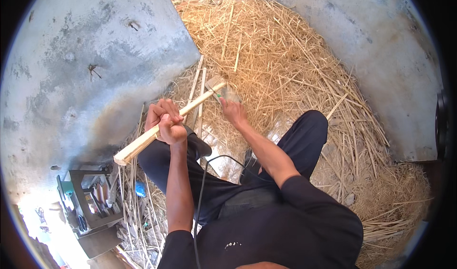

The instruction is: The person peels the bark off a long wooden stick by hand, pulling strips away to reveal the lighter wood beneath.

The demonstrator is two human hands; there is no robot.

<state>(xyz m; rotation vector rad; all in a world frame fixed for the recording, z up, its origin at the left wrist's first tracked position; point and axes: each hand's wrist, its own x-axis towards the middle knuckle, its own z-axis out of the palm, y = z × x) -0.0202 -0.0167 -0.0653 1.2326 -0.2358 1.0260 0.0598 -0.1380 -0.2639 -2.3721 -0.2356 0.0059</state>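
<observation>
My left hand (167, 121) is closed round a long pale wooden stick (135, 147), held at a slant across my lap. One squared end points to the lower left; the other reaches up and right over the straw. My right hand (234, 112) grips a flat greyish tool (231, 95) at the far end of the stick. The tool appears to touch the wood there. A small green patch shows near my right fingers. The tool's exact kind is hard to make out, and its handle is mostly hidden by the hand.
Straw-like wood shavings (281, 54) heap up ahead and to the right, with thin strips among them. Grey walls (85, 69) rise on both sides. A dark wooden tool box (97, 216) and a blue plastic scrap (140, 189) are at lower left. A dark cable (202, 192) crosses my lap.
</observation>
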